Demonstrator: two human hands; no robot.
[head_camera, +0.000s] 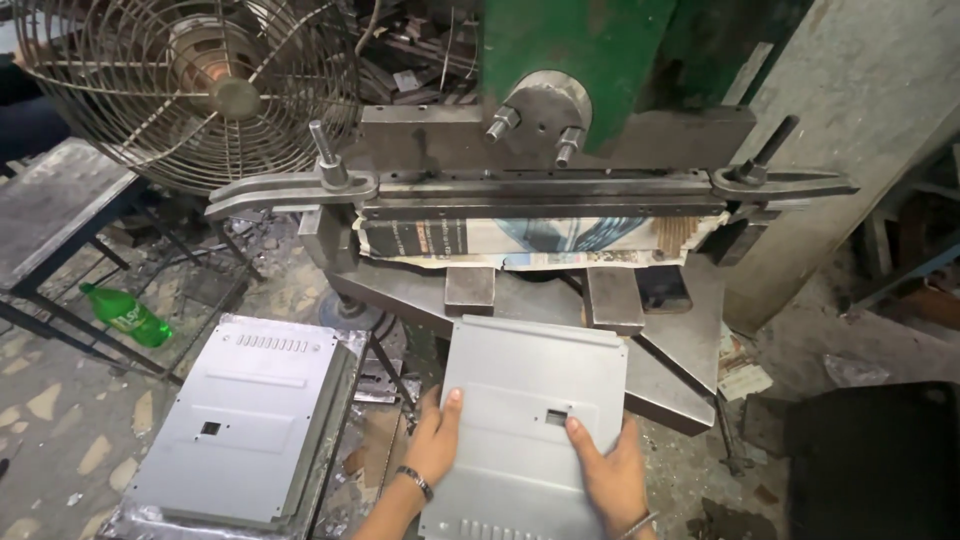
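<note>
Workshop press (560, 190), grey panel (535, 400) between both hands (435, 440).

A metal workshop: a green press brake (560, 150) fills the top centre, scrap metal (420, 50) behind, caged fan (190, 85) upper left

Down on the patchy, littered floor (60, 440), a green plastic bottle (127, 316) lay on its side under the dark table frame (50, 290). Beside it, a low stand (335, 440) carried a stack of grey metal panels (240, 430). The press bed (660, 380) bore folded newspaper (520, 243) under the tooling.
</note>
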